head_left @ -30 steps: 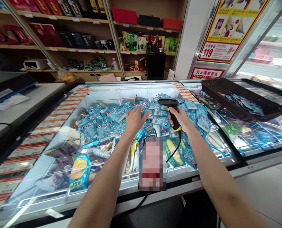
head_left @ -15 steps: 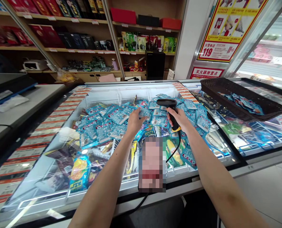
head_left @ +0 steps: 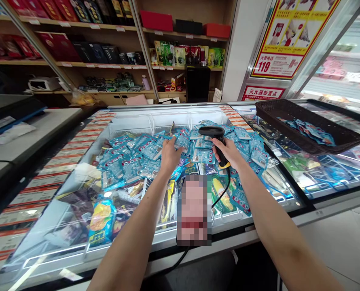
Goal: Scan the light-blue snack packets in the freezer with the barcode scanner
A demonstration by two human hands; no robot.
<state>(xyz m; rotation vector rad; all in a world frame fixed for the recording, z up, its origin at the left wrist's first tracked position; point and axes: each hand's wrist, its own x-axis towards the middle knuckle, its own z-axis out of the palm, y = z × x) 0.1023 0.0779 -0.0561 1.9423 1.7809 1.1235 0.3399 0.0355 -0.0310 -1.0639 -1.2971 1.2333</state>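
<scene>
My right hand [head_left: 229,152] is wrapped round the grip of a black barcode scanner [head_left: 212,131] with yellow trim at its base. A black cord [head_left: 226,190] hangs from the scanner's lower end. My left hand [head_left: 170,154] reaches over the pile of blue packets [head_left: 151,148], thumb and fingers apart, beside a packet [head_left: 183,141]. Whether its fingertips touch that packet I cannot tell. The packets lie loosely heaped on the glass top of a chest freezer. In front of my hands sits an upright, pixelated rectangle [head_left: 194,210], its content unreadable.
A dark woven basket [head_left: 325,147] with several blue packets stands on the right side of the freezer. Price labels [head_left: 51,173] run along the left glass. Under the glass lies a blue and yellow snack bag [head_left: 102,220]. Stocked shelves [head_left: 107,64] line the back.
My left hand has shifted very slightly to the left, its fingers a little lower. The scanner in my right hand has hardly moved.
</scene>
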